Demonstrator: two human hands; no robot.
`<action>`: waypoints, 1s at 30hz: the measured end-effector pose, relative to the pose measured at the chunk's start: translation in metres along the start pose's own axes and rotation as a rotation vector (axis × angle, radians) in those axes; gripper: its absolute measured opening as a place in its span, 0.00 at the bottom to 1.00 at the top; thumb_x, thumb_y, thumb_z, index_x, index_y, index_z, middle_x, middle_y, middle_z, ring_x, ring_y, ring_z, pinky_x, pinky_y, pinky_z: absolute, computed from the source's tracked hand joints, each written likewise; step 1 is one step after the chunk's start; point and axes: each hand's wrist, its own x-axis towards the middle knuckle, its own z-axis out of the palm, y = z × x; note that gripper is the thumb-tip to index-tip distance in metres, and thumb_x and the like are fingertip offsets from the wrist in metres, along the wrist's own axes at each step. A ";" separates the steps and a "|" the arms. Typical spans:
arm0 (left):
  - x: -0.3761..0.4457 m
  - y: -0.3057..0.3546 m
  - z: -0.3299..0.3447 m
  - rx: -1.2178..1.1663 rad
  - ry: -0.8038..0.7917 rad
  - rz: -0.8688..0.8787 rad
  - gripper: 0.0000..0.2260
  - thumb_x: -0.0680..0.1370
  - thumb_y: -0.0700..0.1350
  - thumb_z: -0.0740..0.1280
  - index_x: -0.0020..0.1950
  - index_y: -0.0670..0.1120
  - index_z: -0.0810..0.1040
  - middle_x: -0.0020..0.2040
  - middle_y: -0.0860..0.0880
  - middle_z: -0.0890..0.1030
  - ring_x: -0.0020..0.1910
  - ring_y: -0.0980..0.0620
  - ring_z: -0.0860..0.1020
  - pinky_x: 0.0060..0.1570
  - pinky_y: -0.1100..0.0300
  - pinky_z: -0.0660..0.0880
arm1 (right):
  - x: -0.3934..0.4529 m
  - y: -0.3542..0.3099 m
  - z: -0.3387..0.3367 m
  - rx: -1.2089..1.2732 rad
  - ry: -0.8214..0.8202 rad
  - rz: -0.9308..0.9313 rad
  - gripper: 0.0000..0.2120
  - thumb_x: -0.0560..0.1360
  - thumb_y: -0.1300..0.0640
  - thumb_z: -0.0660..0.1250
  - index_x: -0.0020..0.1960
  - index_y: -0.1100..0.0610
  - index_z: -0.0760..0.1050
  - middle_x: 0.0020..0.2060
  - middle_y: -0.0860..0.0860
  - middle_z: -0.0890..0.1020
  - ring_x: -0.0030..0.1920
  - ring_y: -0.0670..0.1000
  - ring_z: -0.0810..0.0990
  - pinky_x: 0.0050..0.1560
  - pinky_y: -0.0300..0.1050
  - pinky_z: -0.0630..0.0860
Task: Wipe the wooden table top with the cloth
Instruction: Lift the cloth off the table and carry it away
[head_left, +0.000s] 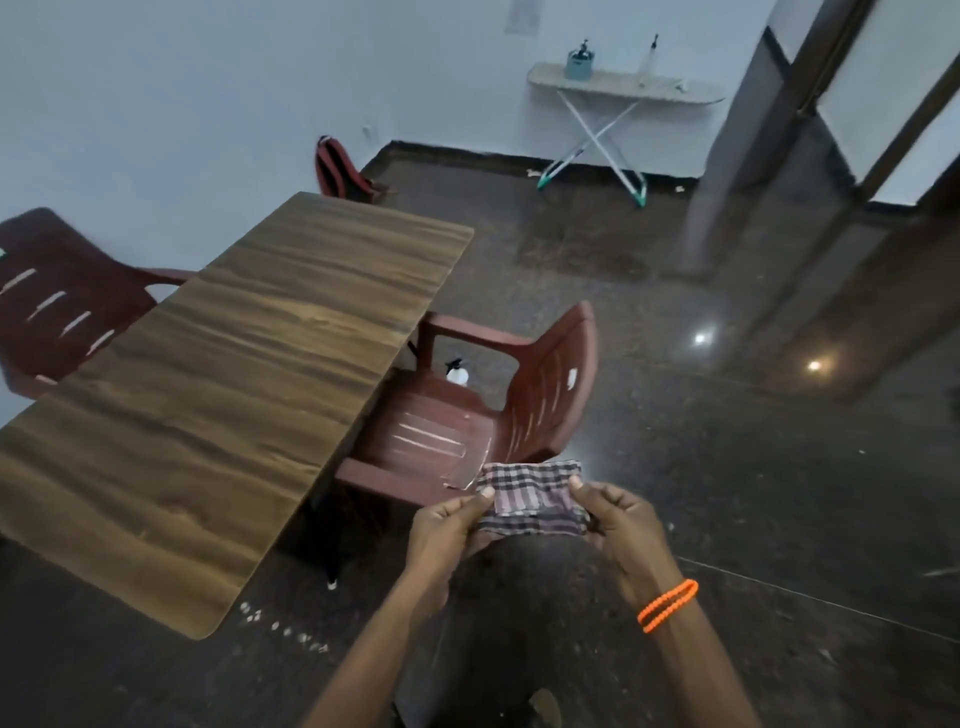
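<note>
Both of your hands are up in front of you, low in the view, and between them they hold a folded checked cloth in faded pink, white and dark stripes (530, 499). Your left hand (447, 525) pinches the cloth's left edge with thumb on top and fingers curled beneath; your right hand (618, 519) grips the right edge the same way, thumb tip pressed on the upper corner. A double strand of orange beads (667, 605) circles your right wrist. The cloth hangs in the air over the dark speckled floor (727, 493), just beside the near armrest of a reddish-brown plastic armchair (519, 410), and well apart from the bench top.

That long wood-grain bench (234, 389) stretches away on your left, its rounded near corner closest to you. The armchair is drawn up to the bench's right side, and a small white spray bottle with a black trigger head (457, 371) stands on its seat near the far armrest. A second reddish-brown plastic chair (62, 301) sits at the bench's left side against the pale wall. Beyond the far end of the bench, a red and dark backpack (340, 169) leans at the wall. Farther off, a pale ironing board on crossed white legs (618, 85) stands by the back wall, carrying a small teal container (580, 61) and a slim clear bottle (649, 60).
</note>
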 end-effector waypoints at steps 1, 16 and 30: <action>0.005 0.002 0.016 0.002 0.002 0.013 0.10 0.76 0.45 0.75 0.49 0.38 0.87 0.47 0.40 0.87 0.43 0.50 0.86 0.41 0.62 0.82 | 0.004 -0.009 -0.011 0.001 0.004 -0.012 0.17 0.69 0.53 0.75 0.48 0.66 0.80 0.47 0.66 0.83 0.45 0.60 0.82 0.48 0.53 0.80; 0.150 0.077 0.183 0.029 -0.001 0.139 0.11 0.76 0.47 0.75 0.48 0.39 0.87 0.48 0.38 0.87 0.40 0.49 0.83 0.38 0.63 0.80 | 0.154 -0.144 -0.090 0.064 0.014 -0.054 0.09 0.72 0.53 0.73 0.45 0.59 0.83 0.45 0.58 0.85 0.44 0.53 0.84 0.43 0.45 0.79; 0.325 0.159 0.344 -0.045 0.025 0.200 0.09 0.77 0.43 0.73 0.45 0.36 0.87 0.43 0.39 0.87 0.38 0.52 0.84 0.39 0.64 0.79 | 0.365 -0.274 -0.164 0.013 -0.005 0.008 0.14 0.70 0.53 0.74 0.50 0.62 0.81 0.48 0.61 0.84 0.44 0.53 0.83 0.40 0.44 0.79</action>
